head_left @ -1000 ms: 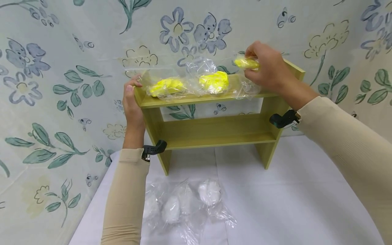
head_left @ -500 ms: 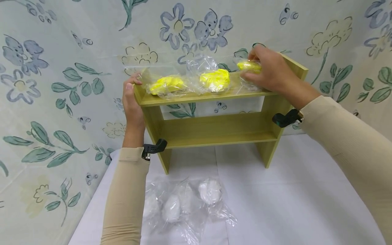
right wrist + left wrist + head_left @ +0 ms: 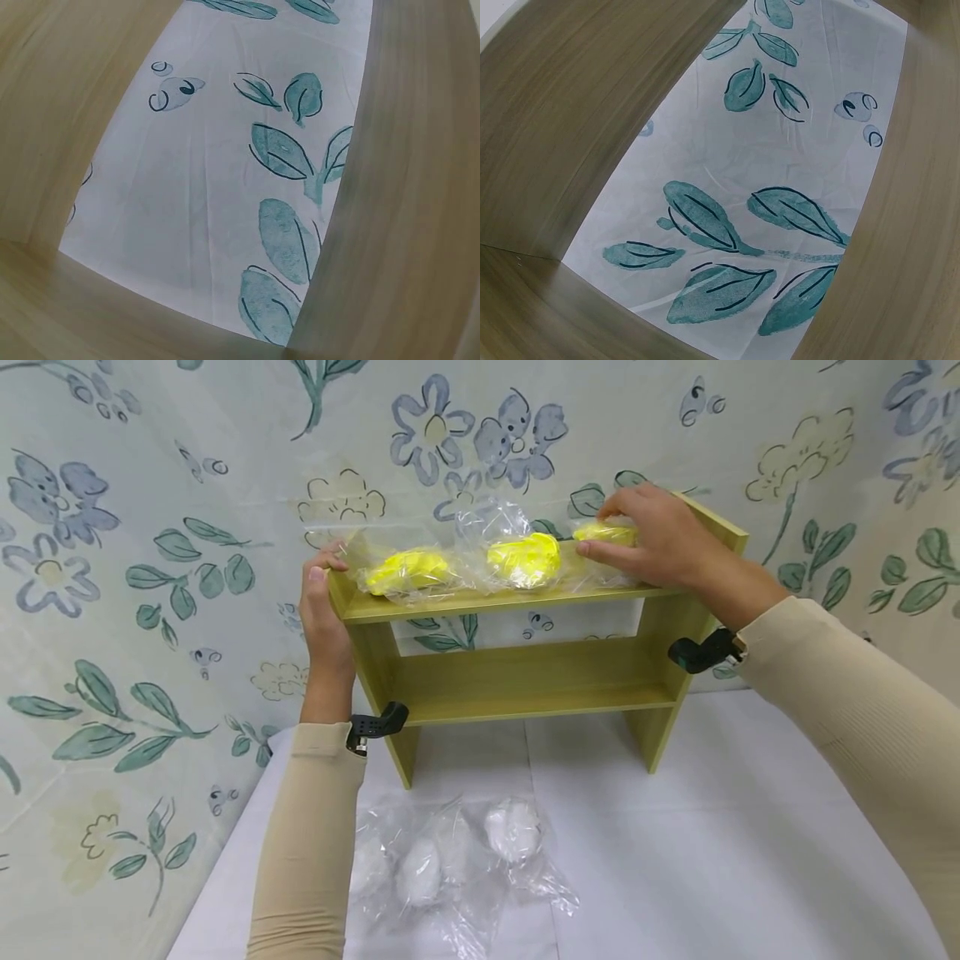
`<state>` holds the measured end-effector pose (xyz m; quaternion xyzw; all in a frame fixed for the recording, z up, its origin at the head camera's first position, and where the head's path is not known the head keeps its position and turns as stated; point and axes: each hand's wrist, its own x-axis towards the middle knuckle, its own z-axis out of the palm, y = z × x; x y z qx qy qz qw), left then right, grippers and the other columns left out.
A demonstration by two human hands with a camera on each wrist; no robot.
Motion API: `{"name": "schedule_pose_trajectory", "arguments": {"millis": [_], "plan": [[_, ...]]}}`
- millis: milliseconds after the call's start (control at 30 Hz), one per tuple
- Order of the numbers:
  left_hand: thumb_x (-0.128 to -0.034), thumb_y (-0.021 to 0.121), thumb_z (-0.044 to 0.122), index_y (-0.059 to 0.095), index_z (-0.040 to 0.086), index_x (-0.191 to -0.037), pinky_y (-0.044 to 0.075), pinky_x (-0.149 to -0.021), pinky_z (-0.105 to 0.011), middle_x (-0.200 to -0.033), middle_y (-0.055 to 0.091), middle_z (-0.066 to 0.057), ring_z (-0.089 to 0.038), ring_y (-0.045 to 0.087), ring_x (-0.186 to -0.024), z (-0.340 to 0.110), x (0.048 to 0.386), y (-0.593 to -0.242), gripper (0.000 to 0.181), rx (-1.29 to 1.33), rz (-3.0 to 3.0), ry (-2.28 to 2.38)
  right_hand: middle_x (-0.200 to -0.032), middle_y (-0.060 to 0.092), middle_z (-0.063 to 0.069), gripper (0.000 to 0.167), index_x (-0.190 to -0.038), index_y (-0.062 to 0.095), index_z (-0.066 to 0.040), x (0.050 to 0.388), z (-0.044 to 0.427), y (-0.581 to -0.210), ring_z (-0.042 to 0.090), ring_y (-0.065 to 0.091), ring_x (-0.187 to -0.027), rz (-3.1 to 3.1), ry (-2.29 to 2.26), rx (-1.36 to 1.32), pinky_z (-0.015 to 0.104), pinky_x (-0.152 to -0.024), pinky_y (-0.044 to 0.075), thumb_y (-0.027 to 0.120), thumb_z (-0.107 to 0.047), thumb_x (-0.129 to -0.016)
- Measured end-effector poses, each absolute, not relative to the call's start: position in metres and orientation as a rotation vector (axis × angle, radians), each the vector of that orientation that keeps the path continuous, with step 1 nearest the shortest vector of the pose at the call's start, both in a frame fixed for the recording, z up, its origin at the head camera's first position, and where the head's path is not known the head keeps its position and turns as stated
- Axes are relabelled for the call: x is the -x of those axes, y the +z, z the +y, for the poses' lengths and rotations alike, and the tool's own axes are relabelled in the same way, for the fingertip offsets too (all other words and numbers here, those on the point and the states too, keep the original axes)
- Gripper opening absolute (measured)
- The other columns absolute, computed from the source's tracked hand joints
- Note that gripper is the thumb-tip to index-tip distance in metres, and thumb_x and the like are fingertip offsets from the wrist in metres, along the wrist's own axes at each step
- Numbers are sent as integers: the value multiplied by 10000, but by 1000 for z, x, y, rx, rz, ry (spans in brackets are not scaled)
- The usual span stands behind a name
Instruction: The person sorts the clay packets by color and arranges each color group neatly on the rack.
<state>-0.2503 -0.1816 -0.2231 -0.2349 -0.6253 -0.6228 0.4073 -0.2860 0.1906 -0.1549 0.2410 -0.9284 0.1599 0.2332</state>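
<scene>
The left hand grips the upper left side panel of the wooden shelf, thumb on the outer face and fingertips over the top edge. At the right end of the upper board, the right hand has its thumb in front of a yellow packet and its fingers behind and above it. Two more yellow lumps in clear plastic, one at the left and one at the middle, lie on that board. Both wrist views show only shelf boards and patterned cloth, no hand.
Several white lumps in clear plastic bags lie on the white tabletop in front of the shelf, near the left forearm. A cloth with flowers and leaves hangs behind and to the sides.
The right hand has lowered the yellow packet onto the right part of the upper board, and its thumb and fingers stand wider apart. The left hand keeps its place on the side panel.
</scene>
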Motion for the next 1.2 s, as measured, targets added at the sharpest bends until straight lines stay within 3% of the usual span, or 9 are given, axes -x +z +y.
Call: {"name": "schedule_pose_trajectory", "arguments": {"millis": [400, 667, 867, 1200], "plan": [[-974, 264, 233, 501, 153, -958, 226, -1093, -235, -1390, 475, -147, -147, 397, -1307, -184, 250, -229, 251, 576, -1606, -1563, -1297, 524, 201, 571, -1310, 516, -50, 268, 192, -156, 365, 448, -1208, -2462, 457, -706, 566, -1005, 354, 605, -444, -905], [-971, 257, 208, 500, 120, -958, 213, -1104, -246, -1384, 472, -140, -172, 383, -1317, -184, 251, -227, 258, 626, -1552, -1610, -1400, 475, 138, 607, -1377, 471, -93, 233, 185, -157, 324, 410, -1301, -2422, 477, -720, 542, -1070, 321, 620, -435, -898], [-971, 261, 215, 499, 126, -956, 218, -1104, -241, -1389, 479, -103, -158, 380, -1320, -183, 251, -224, 255, 616, -1561, -1610, -1381, 475, 136, 582, -1368, 478, -103, 201, 179, -157, 304, 415, -1295, -2341, 435, -768, 544, -1047, 358, 660, -364, -881], [-970, 262, 214, 497, 125, -948, 232, -1094, -236, -1370, 486, -133, -173, 400, -1302, -183, 249, -223, 252, 600, -1558, -1614, -1327, 521, 137, 610, -1301, 543, -72, 157, 175, -177, 296, 460, -1255, -2123, 432, -966, 398, -1045, 395, 787, -240, -767]]}}
